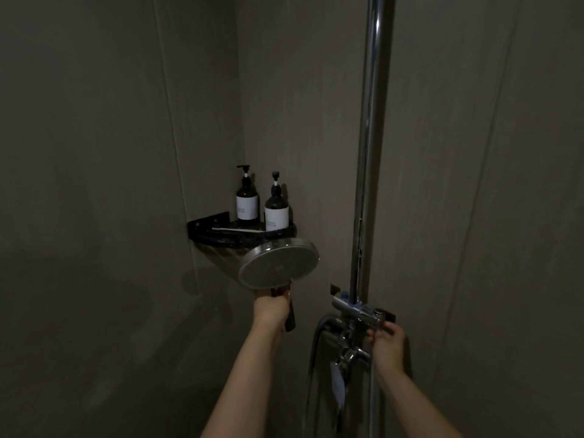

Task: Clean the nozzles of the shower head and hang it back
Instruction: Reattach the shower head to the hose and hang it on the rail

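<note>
In a dim shower corner, the chrome rail (373, 153) serves as landmark. Left hand (271, 309): fingers curled tight round the handle of the shower head (278, 267), held left of the rail. Head upright above the fist, round nozzle face turned toward the camera, just below the shelf (221, 238). Right hand (387, 341): fingers curled on the knob end of the holder (363, 311) clamped on the rail; grip looks narrow, exact contact hard to tell in the low light. Both forearms reach up and forward from the bottom edge, left arm left of the rail, right arm at it. Hose (313, 349) loops down left of the rail, beside the mixer (349, 354). Shelf sits in the wall corner left of the rail, carrying two pump bottles (247, 205). Walls grey, panelled.
</note>
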`<state>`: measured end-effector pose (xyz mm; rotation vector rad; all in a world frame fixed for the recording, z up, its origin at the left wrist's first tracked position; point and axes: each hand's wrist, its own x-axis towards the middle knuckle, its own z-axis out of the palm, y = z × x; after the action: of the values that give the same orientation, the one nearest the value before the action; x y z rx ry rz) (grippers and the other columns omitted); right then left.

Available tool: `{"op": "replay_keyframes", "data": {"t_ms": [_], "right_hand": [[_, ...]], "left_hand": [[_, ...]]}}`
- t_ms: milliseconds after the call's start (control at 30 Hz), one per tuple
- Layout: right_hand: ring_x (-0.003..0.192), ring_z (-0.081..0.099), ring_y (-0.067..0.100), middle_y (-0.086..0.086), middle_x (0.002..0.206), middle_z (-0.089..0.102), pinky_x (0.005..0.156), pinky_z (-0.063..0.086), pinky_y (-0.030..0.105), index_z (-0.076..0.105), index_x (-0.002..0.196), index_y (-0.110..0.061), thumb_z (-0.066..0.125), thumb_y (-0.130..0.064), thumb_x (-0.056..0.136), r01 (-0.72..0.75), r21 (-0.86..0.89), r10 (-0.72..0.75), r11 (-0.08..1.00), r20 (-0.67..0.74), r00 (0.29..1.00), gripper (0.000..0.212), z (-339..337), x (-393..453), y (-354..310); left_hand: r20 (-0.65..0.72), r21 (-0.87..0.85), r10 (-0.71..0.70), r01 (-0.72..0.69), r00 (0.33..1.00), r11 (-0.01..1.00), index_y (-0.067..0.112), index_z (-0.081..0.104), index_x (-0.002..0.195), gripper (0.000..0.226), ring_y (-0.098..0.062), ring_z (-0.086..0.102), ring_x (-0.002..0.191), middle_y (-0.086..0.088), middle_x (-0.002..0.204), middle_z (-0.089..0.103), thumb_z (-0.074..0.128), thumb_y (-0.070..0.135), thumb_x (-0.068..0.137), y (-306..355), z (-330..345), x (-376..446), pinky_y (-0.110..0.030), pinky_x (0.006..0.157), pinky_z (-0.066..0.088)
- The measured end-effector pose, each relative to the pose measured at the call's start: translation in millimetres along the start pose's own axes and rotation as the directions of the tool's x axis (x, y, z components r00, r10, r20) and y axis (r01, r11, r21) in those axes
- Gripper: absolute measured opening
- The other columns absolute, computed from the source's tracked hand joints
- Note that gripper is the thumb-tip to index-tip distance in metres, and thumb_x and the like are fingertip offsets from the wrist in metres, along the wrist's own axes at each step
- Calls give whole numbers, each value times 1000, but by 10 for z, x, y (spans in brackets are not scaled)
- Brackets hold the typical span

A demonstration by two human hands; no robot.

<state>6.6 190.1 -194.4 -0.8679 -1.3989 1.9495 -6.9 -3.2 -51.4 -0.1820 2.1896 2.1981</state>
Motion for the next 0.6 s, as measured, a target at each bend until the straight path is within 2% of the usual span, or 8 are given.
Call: {"op": "replay_keyframes", "data": {"t_ms": [67,167,233,300,400,467,533,600], "right_hand": [[72,51,11,2,83,52,63,41,22,37,127,-3,37,9,92,-4,0,4,1000,25,1000,37,-21,36,-40],[61,48,15,8,82,54,51,40,23,39,129,-1,45,11,86,-9,-78,16,997,81,997,45,-30,101,-124],[48,50,14,12,84,55,37,38,20,40,129,-11,53,4,85,-9,-119,23,993,115,993,48,-5,138,-180],[43,50,14,18,94,58,32,35,15,41,127,-18,63,-11,84,6,-143,10,990,112,994,49,25,172,-198],[77,51,24,20,126,45,46,40,20,47,127,-23,66,-24,83,69,-268,-39,961,116,992,47,39,190,-181],[87,50,28,16,130,39,57,44,26,52,123,-21,61,-24,87,70,-271,-43,960,104,994,38,78,183,-208],[100,53,34,17,134,39,79,52,39,54,123,-18,60,-22,88,59,-264,-42,963,68,997,35,126,203,-269],[110,52,36,16,135,40,90,48,39,55,122,-14,60,-20,88,60,-288,-58,956,16,998,35,157,201,-349]], "left_hand": [[16,-10,-15,16,1000,1000,0,51,127,37,-33,53,116,-19,126,57,54,6,91,23,27,67,-28,84,38],[36,-25,-23,23,999,999,-2,52,125,35,-33,53,115,-18,125,57,52,3,90,45,88,129,-29,84,37],[40,-24,-17,18,999,1000,-5,56,120,31,-32,56,111,-19,122,59,53,3,90,50,130,149,-28,82,38],[51,-17,-3,4,999,1000,-5,59,115,27,-27,57,102,-19,118,61,53,3,90,43,167,153,-27,79,37],[62,-33,13,-11,998,999,-4,59,116,27,-26,57,100,-18,117,61,52,2,90,41,219,130,-25,78,37],[72,-45,19,-16,997,999,-4,60,114,26,-22,54,94,-19,115,62,51,0,90,26,232,111,-26,78,38],[77,-52,33,-29,996,998,-4,60,113,25,-19,53,93,-20,115,63,51,-2,89,-5,233,105,-26,79,38],[72,-50,38,-34,997,998,-4,61,113,26,-20,55,95,-20,117,63,52,-2,89,-32,228,89,-25,79,38]]}}
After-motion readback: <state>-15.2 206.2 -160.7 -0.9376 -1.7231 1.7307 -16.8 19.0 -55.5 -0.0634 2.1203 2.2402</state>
